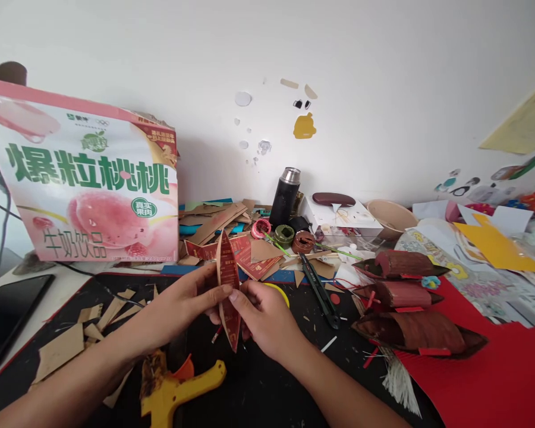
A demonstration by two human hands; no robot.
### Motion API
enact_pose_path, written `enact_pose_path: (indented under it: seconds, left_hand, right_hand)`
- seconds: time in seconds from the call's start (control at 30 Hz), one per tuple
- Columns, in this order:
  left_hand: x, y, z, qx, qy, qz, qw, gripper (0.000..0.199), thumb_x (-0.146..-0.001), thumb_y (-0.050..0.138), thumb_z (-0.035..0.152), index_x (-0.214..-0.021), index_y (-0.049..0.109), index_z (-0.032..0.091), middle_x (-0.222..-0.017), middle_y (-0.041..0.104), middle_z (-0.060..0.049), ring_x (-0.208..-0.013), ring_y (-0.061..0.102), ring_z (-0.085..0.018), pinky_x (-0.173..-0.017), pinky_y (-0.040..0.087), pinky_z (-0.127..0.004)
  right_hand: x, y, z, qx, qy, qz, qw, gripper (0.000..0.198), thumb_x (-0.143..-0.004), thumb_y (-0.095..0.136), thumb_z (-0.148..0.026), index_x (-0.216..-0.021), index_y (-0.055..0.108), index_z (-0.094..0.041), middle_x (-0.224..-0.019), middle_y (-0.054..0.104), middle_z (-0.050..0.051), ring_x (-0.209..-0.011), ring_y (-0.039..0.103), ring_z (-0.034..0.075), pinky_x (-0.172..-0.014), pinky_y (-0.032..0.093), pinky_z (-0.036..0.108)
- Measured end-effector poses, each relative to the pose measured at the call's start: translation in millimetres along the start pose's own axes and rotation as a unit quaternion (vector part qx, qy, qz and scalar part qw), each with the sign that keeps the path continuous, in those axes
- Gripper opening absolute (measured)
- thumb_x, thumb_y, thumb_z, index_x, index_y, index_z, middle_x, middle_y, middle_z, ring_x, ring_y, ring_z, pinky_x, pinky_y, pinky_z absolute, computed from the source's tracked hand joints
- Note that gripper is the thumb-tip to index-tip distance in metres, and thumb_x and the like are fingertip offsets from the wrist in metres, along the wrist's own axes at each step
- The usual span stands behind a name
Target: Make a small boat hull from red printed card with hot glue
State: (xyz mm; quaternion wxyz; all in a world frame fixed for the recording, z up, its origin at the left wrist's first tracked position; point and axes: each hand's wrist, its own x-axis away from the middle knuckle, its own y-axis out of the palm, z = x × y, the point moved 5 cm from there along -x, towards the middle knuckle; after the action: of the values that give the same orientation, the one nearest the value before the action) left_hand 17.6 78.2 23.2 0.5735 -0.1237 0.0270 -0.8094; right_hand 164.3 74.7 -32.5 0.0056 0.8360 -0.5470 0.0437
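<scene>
Between both hands stands a small boat-shaped cardboard piece, pointed at both ends, with red printed inner faces and a brown outer side. My left hand pinches its left wall, thumb on the near side. My right hand grips its right wall, with the thumb at the middle; some fingertips of both hands are hidden behind the cardboard. Below the hands lies a yellow glue gun with a stained front. To the right of my right hand rests a dark green utility knife.
Several brown model boats sit at the right by red paper. Cardboard scraps lie at left, near a phone. A large drink carton stands behind. Tape rolls and a black thermos are at the back.
</scene>
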Motion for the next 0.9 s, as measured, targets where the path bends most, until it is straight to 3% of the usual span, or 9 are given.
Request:
enact_pose_path:
  seconds: [0.1, 0.27, 0.43, 0.57, 0.77, 0.9]
  left_hand:
    - [-1, -2, 1, 0.016, -0.002, 0.025, 1.0, 0.045, -0.082, 0.075, 0.055, -0.112, 0.068, 0.023, -0.098, 0.074, -0.003, -0.084, 0.071, -0.024, -0.069, 0.061, -0.034]
    - [-2, -7, -2, 0.01, -0.008, 0.051, 0.999, 0.039, -0.078, 0.078, 0.051, -0.102, 0.069, 0.022, -0.086, 0.073, -0.001, -0.078, 0.071, -0.024, -0.069, 0.061, -0.035]
    - [-3, -10, -4, -0.006, -0.002, 0.062, 0.998, 0.037, -0.08, 0.076, 0.051, -0.102, 0.07, 0.022, -0.088, 0.076, -0.003, -0.077, 0.072, -0.024, -0.072, 0.06, -0.037]
    - [-4, -9, -1, -0.011, 0.001, 0.06, 0.998, 0.041, -0.08, 0.075, 0.056, -0.103, 0.074, 0.022, -0.091, 0.078, -0.005, -0.082, 0.073, -0.027, -0.07, 0.061, -0.038]
    - [-2, -6, 9, -0.026, 0.014, 0.053, 0.998, 0.032, -0.079, 0.076, 0.055, -0.084, 0.073, 0.023, -0.08, 0.075, -0.002, -0.071, 0.069, -0.023, -0.065, 0.06, -0.033]
    - [-1, -4, 8, -0.025, 0.004, 0.052, 0.998, 0.03, -0.075, 0.079, 0.051, -0.088, 0.076, 0.023, -0.083, 0.077, -0.002, -0.074, 0.07, -0.024, -0.067, 0.06, -0.033]
  right_hand:
    - [-2, -3, -3, -0.028, 0.004, 0.009, 1.0, 0.041, -0.097, 0.063, -0.058, -0.094, 0.065, -0.018, -0.075, 0.065, 0.001, -0.056, 0.057, 0.013, -0.05, 0.045, 0.024]
    - [-3, -2, -5, -0.057, 0.042, -0.01, 0.997, 0.05, -0.092, 0.066, -0.068, -0.096, 0.063, -0.019, -0.062, 0.056, -0.005, -0.044, 0.049, 0.01, -0.041, 0.038, 0.021]
    - [-2, -1, -7, -0.067, 0.054, -0.022, 0.996, 0.053, -0.09, 0.066, -0.072, -0.097, 0.061, -0.019, -0.058, 0.054, -0.007, -0.043, 0.049, 0.009, -0.039, 0.035, 0.02]
    - [-2, -1, -6, -0.075, 0.056, -0.021, 0.995, 0.054, -0.091, 0.065, -0.073, -0.095, 0.06, -0.019, -0.057, 0.054, -0.007, -0.042, 0.05, 0.009, -0.039, 0.034, 0.019]
    - [-2, -1, -4, -0.079, 0.052, -0.024, 0.995, 0.054, -0.091, 0.064, -0.074, -0.09, 0.059, -0.02, -0.055, 0.053, -0.007, -0.042, 0.05, 0.009, -0.039, 0.035, 0.019]
    - [-2, 0, -6, -0.085, 0.05, -0.025, 0.995, 0.054, -0.09, 0.065, -0.073, -0.086, 0.056, -0.02, -0.054, 0.053, -0.008, -0.041, 0.049, 0.009, -0.04, 0.035, 0.019]
